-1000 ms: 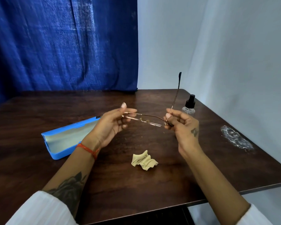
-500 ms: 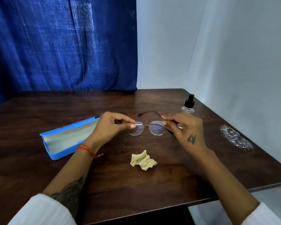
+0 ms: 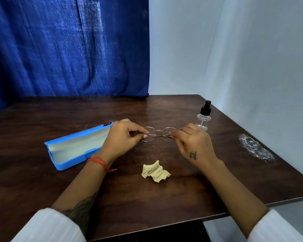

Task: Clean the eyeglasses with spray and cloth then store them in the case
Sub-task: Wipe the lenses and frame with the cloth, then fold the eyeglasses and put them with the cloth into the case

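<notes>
A dark wooden table (image 3: 112, 198) fills the lower part of the view, with a blue curtain (image 3: 68, 46) hanging behind it beyond both hands. To the outer side of the left hand (image 3: 120, 139) lies the blue case (image 3: 73, 154), open, its pale lining showing and nothing visible inside it; the hand covers the case's near right end. The left hand is pinched shut on the left end of the eyeglasses (image 3: 158, 134), thumb and forefinger meeting at the hinge. The right hand (image 3: 193, 145) grips the opposite end in the same way, fingers curled closed around the rim. The eyeglasses hang between the two hands, just above the table, lenses upright and one temple arm folded across in front of them. Just behind the right hand stands the clear spray bottle (image 3: 203, 117) with a black nozzle, upright on the table. Nearer the person, below the gap between the hands and apart from both, the crumpled beige cloth (image 3: 155, 171) lies on the wood. Well out past the right hand, a pale smear (image 3: 255, 149) marks the tabletop.
</notes>
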